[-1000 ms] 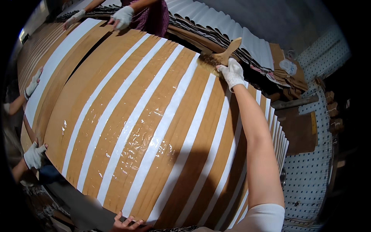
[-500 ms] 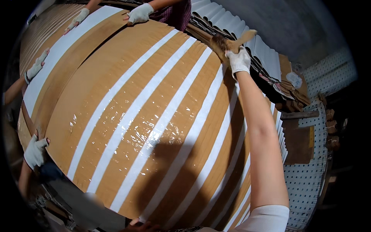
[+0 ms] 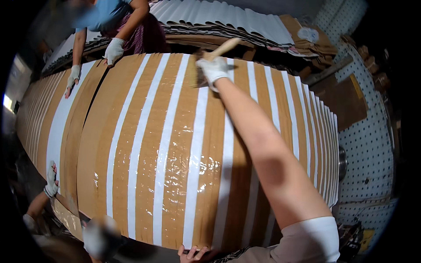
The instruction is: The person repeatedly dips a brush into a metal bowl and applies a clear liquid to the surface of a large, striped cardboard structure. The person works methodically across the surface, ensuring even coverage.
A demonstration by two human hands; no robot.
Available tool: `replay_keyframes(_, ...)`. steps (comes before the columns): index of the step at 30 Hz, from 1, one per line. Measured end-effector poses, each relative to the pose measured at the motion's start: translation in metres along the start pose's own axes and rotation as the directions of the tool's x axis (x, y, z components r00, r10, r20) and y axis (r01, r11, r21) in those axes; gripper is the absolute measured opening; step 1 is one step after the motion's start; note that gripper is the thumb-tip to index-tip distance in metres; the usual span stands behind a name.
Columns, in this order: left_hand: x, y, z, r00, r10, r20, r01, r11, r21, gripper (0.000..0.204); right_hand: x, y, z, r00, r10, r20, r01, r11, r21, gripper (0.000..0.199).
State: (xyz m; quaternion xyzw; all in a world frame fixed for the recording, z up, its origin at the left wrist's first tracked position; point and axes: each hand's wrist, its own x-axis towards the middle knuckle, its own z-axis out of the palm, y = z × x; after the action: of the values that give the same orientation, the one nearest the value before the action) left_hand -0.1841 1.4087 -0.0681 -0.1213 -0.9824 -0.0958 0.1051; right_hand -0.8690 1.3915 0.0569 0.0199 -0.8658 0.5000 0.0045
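The right hand (image 3: pixel 213 71) grasps the brush (image 3: pixel 222 49) in its fingers near the striped sheets' (image 3: pixel 177 118) twelve o'clock edge. Light, even strokes should spare that edge; whether the left hand (image 3: pixel 192 254), at six, grips is unclear

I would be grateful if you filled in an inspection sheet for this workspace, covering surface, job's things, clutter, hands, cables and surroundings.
Surface: striped sheets, brown and white, layered, glossy in the middle; what bears them is hidden.
Job's things: brush with a pale wooden handle, at the sheets' far edge.
Clutter: wavy white stack beyond; crumpled pale bundle near its right end.
Hands: right hand, gloved, grips the brush; left hand, partly visible, shows bare fingers at the near edge.
Cables: nothing seen.
Surroundings: person in a blue top beyond; another person's gloved hand at left; dotted pale sheeting at right.
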Motion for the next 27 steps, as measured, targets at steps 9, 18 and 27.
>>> replay_keyframes(9, 0.013, 0.013, -0.007, 0.989, 0.068, -0.128, -0.07, 0.998, -0.008, 0.047, 0.022, 0.215, -0.323, 0.892, 0.116, -0.437, -0.182, 0.977, -0.112, 0.053)
replay_keyframes(18, 0.028, 0.022, -0.001, 0.962, 0.008, -0.274, 0.051, 0.977, 0.208, 0.07, -0.03, 0.046, -0.161, 0.969, -0.125, -0.215, 0.12, 0.992, -0.035, 0.036)
replay_keyframes(27, 0.031, 0.023, -0.014, 0.975, 0.01, -0.22, 0.031, 0.983, 0.181, 0.062, -0.134, -0.034, 0.031, 0.976, -0.186, 0.111, 0.188, 0.982, -0.001, 0.047)
